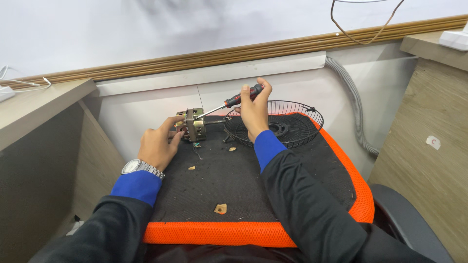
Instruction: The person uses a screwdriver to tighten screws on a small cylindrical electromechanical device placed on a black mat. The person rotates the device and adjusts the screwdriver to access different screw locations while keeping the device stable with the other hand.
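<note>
A black work pad with an orange mesh border (253, 234) fills the middle of the scene, set between two wood-grain cabinets (429, 146) and backed by a pale wall panel, with a grey corrugated hose (353, 102) running down the wall at right. On the far right part of the pad rests a black wire fan guard (292, 127), lying like a shallow bowl, open side up. Just left of it, at the pad's far edge, sits a small metal fan motor (195, 125), its shaft pointing toward the guard.

The person's left hand (157, 146), a silver wristwatch (139, 167) on the wrist, steadies the motor, with its fingers (171, 122) curled against the motor's near side and top. The right hand (254, 113) is raised in front of the guard, fingers closed around the red-and-black handle of a screwdriver (239, 100), whose metal shank slants down and left until its tip meets the top of the motor.

Small tan scraps (220, 208) lie scattered on the pad nearer the camera, well apart from both hands.
</note>
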